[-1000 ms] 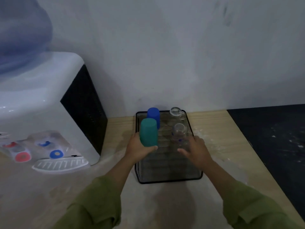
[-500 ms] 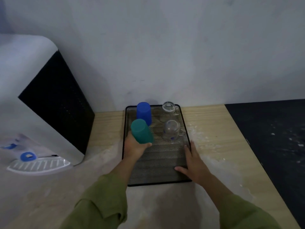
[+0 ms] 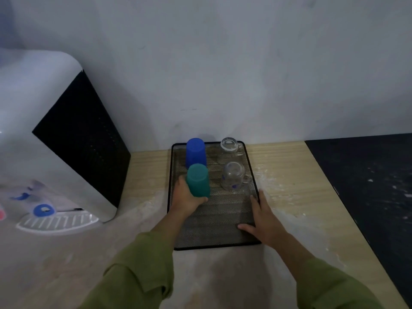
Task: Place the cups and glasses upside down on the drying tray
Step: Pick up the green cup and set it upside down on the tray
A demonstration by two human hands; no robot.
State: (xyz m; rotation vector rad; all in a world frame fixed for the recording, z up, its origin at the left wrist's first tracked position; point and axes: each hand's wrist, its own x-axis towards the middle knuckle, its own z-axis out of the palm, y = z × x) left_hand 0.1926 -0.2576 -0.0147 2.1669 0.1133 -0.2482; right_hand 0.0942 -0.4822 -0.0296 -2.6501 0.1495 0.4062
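listing the risks at this moment, item by item.

item: left hand (image 3: 186,198) — wrapped around the lower part of the teal plastic cup (image 3: 198,180), which is base-up and leans slightly. whether its rim has met the mesh cannot be told; the palm covers it.

item: right hand (image 3: 265,217) — holding nothing, fingers spread and laid flat on the near right edge of the black mesh drying tray (image 3: 214,230), thumb over the mesh. judged to be steadying the tray.

item: blue plastic cup (image 3: 196,153) — upside down on the tray, just beyond the left hand and very close to the teal cup; contact between the two cannot be ruled out.

item: far glass mug (image 3: 229,147) and near glass mug (image 3: 233,178) with blue dots — both inverted, ahead of the right hand, across the tray from the left hand, apart from each other.

item: water dispenser (image 3: 55,134) — well off to the outer side of the left hand, on the same tabletop (image 3: 289,179).

hazards, as judgement:
- releasing the teal cup while it leans could let it topple toward the blue cup, knocking it over.
- setting it too close to the blue cup could wedge the two together.
- the mesh is uneven footing; a rim landing unevenly may rock.
- lifting the right hand early could let the light tray slide on the tabletop.
- a sweep of the right hand forward could catch the near mug's handle, and glass would fare worst in a fall.
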